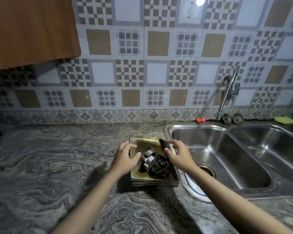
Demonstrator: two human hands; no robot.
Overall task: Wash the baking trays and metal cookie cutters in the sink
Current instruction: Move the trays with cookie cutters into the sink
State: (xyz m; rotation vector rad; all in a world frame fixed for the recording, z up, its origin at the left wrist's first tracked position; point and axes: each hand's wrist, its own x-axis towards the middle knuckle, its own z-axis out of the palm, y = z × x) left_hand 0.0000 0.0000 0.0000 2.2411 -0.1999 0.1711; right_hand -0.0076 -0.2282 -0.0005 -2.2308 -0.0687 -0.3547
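Several trays (152, 182) lie stacked on the worktop (57, 157), just beside the sink (218, 149), with the cutters (156, 163) heaped loose in the top one. The left hand (125, 157) hangs at the stack's left rim, fingers loosely curled and holding nothing that I can see. The right hand (179, 154) is at the right rim, fingers spread and bent toward the edge — whether it already touches or pinches the metal I cannot tell, since the frame is soft there.

Thin sheet metal like this should be stiff and fairly light, though the stack together will have some weight. The top tray looks greasy and stained, so likely slippery. The best hold is probably on two opposite rims, kept level, or the cutters will slide and spill. Their edges may be sharp — lift them by the flat sides.

The worktop is dark veined stone; behind it a patterned tiled wall, a tap (227, 92), and a double steel sink with a sponge (284, 119) at its far edge.
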